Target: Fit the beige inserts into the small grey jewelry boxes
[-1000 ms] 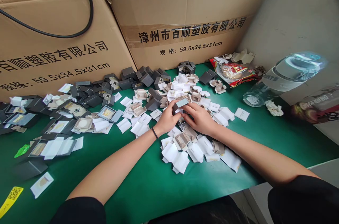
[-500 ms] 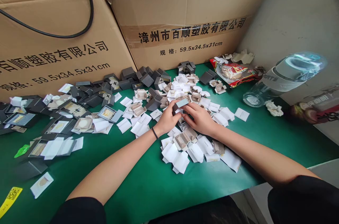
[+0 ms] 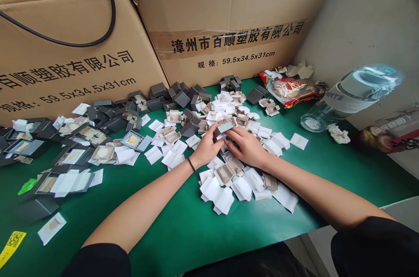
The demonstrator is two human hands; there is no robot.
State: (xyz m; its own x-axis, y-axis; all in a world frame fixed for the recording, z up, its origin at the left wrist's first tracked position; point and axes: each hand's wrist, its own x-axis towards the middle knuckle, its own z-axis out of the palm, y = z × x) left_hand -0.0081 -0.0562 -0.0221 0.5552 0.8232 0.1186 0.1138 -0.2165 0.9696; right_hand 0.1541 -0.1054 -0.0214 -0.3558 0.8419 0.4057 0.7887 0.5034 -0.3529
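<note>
My left hand (image 3: 207,146) and my right hand (image 3: 246,145) meet over the middle of a green table (image 3: 183,229). Both curl around a small grey box (image 3: 223,128), which they hold between their fingertips just above a heap of white cards (image 3: 225,196) and beige box inserts (image 3: 225,172). A dark band circles my left wrist. What lies under my palms is hidden.
Small dark grey boxes (image 3: 176,96) pile up along the back and left. Two big cardboard cartons (image 3: 229,28) stand behind. A snack bag (image 3: 288,89), a plastic bottle (image 3: 350,94) and crumpled paper (image 3: 338,134) lie on the right. A yellow label (image 3: 13,244) sits bottom left.
</note>
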